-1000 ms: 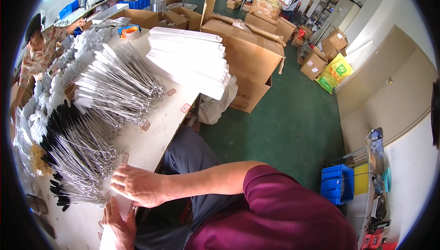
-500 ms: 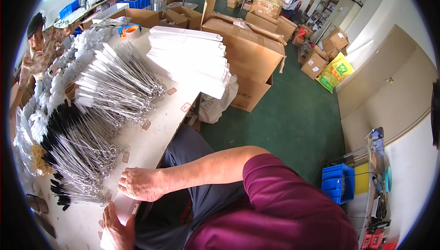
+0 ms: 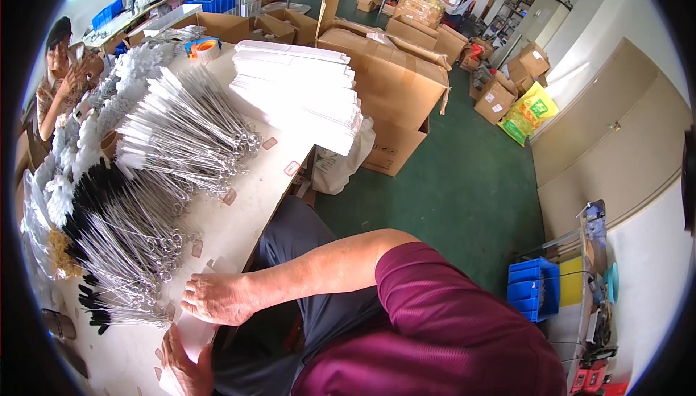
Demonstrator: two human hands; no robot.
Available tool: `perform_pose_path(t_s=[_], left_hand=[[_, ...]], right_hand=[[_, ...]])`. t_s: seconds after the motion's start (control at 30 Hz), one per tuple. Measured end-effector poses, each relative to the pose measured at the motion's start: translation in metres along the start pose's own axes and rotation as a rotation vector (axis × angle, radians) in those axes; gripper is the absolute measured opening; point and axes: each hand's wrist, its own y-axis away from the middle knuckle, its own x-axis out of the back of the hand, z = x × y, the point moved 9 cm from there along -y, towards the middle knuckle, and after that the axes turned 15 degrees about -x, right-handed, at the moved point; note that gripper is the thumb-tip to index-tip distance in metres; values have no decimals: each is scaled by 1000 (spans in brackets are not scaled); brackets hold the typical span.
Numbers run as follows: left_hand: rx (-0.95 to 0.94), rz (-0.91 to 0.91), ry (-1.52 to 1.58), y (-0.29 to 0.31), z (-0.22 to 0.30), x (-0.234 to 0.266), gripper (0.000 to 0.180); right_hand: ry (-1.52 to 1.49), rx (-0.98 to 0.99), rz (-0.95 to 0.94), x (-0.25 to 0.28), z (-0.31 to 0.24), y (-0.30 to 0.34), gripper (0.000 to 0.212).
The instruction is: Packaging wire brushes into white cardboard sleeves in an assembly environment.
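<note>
A narrow white box (image 3: 194, 332) lies at the table's near edge, between my two hands. My left hand (image 3: 185, 368) is closed around its near part, thumb on one side and fingers on the other. Across its far part lies my right hand (image 3: 220, 299), fingers bent over it; the hand hides much of the box. Just left of my hands lie thin wire-handled brushes with looped ends: a pile with black bristles (image 3: 101, 187) and, farther off, a pile with white bristles (image 3: 163, 117).
A stack of flat white boxes (image 3: 297, 88) stands at the table's far right, near a tape roll (image 3: 208, 51). Large cardboard cartons (image 3: 384, 80) stand beyond the table edge. A co-worker (image 3: 64, 80) sits across the table; other people work farther back.
My right hand has shifted slightly left along the white box, and a pale end of the box now shows beyond it. The co-worker across the table has raised their hands.
</note>
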Motion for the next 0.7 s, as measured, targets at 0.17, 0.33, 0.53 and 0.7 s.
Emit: perform_pose_path(t_s=[0.17, 0.33, 0.53, 0.7], left_hand=[[15, -17, 45, 8, -21, 5, 73], [19, -7, -53, 8, -31, 1, 70], [-26, 55, -85, 1, -29, -1, 66], [45, 112, -85, 12, -43, -9, 58]], right_hand=[[-28, 5, 21, 1, 5, -11, 69], [-71, 0, 39, -7, 8, -24, 66], [-142, -18, 103, -13, 15, -27, 61], [-342, -24, 157, -8, 19, -28, 59]])
